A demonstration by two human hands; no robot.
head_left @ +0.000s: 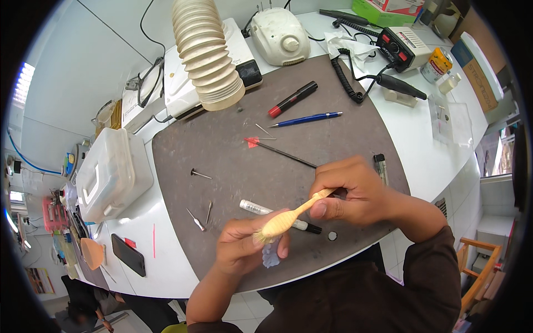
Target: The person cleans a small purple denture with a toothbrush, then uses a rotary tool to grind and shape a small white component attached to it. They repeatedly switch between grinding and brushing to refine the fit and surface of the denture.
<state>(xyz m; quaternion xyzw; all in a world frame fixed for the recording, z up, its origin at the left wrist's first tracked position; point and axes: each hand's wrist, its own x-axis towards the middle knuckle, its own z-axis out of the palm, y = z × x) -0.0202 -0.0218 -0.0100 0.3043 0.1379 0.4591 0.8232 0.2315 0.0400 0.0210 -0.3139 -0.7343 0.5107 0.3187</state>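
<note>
My right hand point(355, 191) grips the thin neck of a pale yellow brush point(282, 222). The brush's wide head points left and down, its bristles over the fingers of my left hand point(240, 244). Between those fingers I pinch a small pale blue-grey piece point(271, 256) with an uneven shape; bristles and piece look close together, but contact is hard to tell. Under the brush lies a white marker with a black cap point(256, 207). Left of my right hand is a thin dark rod point(286, 154) with a red tip.
On the brown mat lie a red-and-black marker point(293, 99), a blue mechanical pencil point(305, 119) and several small rotary bits point(200, 174). A ribbed suction hose point(208, 55) hangs at the back. A clear plastic box point(114, 172) and black phone point(128, 255) are left; a handpiece control box point(402, 49) stands back right.
</note>
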